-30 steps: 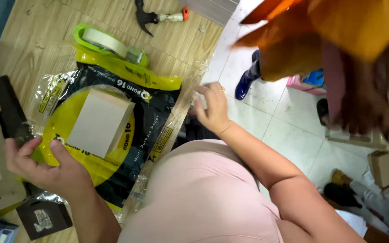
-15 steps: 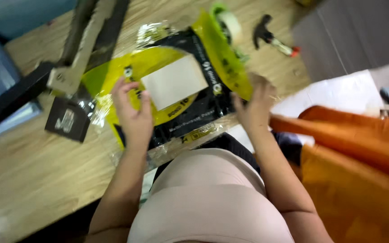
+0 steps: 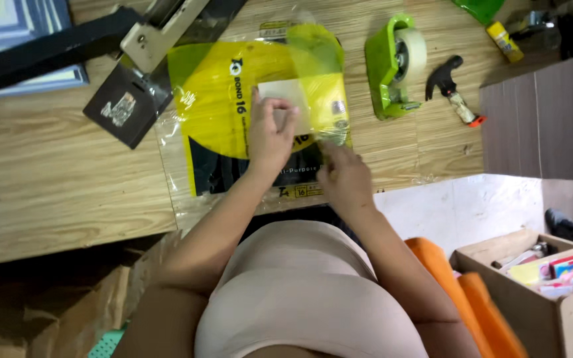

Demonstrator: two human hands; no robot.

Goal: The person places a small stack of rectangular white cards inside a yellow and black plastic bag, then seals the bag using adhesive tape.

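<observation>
- Yellow-and-black printed plastic bag point(image 3: 233, 126) lies flat on the pale wooden worktable point(image 3: 54, 172), its clear edges spreading past the print toward the table's near edge.
- The left hand point(image 3: 270, 132) presses down on a small pale card or box point(image 3: 285, 99) sitting on the bag's yellow panel, fingers curled over its lower edge, gripping it.
- The right hand point(image 3: 346, 179) rests at the bag's lower right corner, fingers bent onto the film; whether they pinch it or merely pin it cannot be told.
- Risk, as judged from here: the slick film could slide or crease under the palms, letting the pale piece shift off centre; the bag's near edge overhangs the table and could drag the lot down.
- A green tape dispenser point(image 3: 396, 66) stands just beside the bag, a small black-headed hammer point(image 3: 452, 86) beyond it; a careless sweep of the right arm could knock either.
- A black-and-cream bench tool point(image 3: 147, 46) sits at the bag's upper left.
- Against the frame half a second earlier, the hands have closed in from the bag's two sides toward its middle, and the view has swung to square the table.
</observation>
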